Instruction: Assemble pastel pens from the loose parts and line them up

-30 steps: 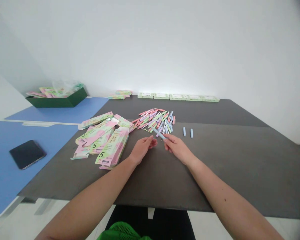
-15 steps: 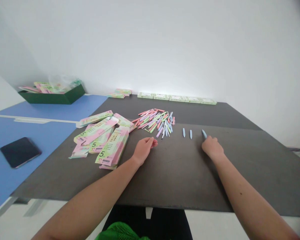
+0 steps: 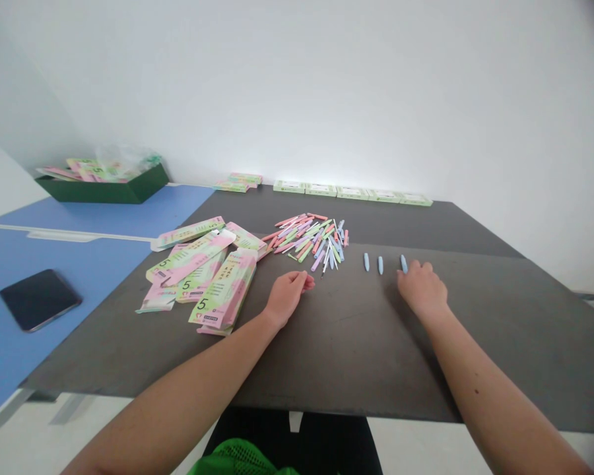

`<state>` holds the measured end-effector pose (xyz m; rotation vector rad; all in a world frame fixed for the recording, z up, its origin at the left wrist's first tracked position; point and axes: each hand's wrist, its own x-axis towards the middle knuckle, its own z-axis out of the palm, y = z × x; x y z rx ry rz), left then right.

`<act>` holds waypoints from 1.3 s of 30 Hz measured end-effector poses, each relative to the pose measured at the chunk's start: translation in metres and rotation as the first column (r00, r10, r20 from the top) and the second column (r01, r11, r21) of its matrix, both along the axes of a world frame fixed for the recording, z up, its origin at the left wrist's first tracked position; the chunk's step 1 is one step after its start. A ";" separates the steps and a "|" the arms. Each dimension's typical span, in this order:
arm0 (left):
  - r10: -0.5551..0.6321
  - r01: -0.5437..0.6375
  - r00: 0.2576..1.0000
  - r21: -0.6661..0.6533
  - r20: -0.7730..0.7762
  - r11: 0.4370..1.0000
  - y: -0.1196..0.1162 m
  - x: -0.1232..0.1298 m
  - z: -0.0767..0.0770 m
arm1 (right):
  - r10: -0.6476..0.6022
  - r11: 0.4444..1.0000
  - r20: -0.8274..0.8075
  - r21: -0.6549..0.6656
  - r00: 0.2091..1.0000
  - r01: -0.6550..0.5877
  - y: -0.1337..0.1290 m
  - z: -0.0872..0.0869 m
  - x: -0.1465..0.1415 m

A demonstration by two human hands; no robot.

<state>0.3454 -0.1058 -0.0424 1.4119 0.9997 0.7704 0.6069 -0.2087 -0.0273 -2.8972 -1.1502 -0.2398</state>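
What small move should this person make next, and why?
Probably the right hand should reach over to the pastel pile for another pale blue piece: three pale blue pieces already lie in a neat row beside that hand, and more blue ones seem to remain in the pile.

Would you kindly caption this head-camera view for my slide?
Right hand beside three blue pieces, left hand near a pastel stick pile and pink-green boxes.
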 end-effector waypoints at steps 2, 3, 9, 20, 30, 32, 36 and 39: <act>0.000 0.000 1.000 0.004 0.000 1.000 0.000 0.000 0.000 | 0.078 0.995 0.046 0.062 0.996 -0.081 0.004 0.006 -0.006; 0.001 -0.001 1.000 0.005 -0.001 1.000 0.000 0.000 0.000 | 0.123 0.988 0.036 0.086 0.992 -0.126 0.007 0.010 -0.010; 0.009 -0.009 1.000 0.012 -0.001 1.000 0.001 0.000 0.000 | 0.385 0.918 -0.058 0.129 0.921 -0.376 0.035 0.019 -0.036; 0.029 -0.029 0.999 0.001 0.027 1.000 0.002 0.001 -0.001 | 0.842 0.539 0.008 -0.060 0.539 -0.840 0.091 0.014 -0.090; 0.026 -0.024 0.998 -0.024 0.050 0.999 0.003 0.001 -0.002 | 0.955 0.293 0.032 -0.235 0.294 -0.927 0.108 0.007 -0.091; 0.026 -0.024 0.998 -0.027 0.053 0.999 0.003 0.001 -0.002 | 0.964 0.265 0.032 -0.240 0.266 -0.934 0.108 0.007 -0.091; 0.025 -0.025 0.999 -0.017 0.048 1.000 0.003 0.001 -0.003 | 0.969 0.247 0.044 -0.218 0.244 -0.944 0.106 0.007 -0.091; 0.012 -0.012 0.999 -0.001 0.040 1.000 0.003 0.001 -0.003 | 0.970 0.242 0.045 -0.189 0.238 -0.952 0.105 0.006 -0.092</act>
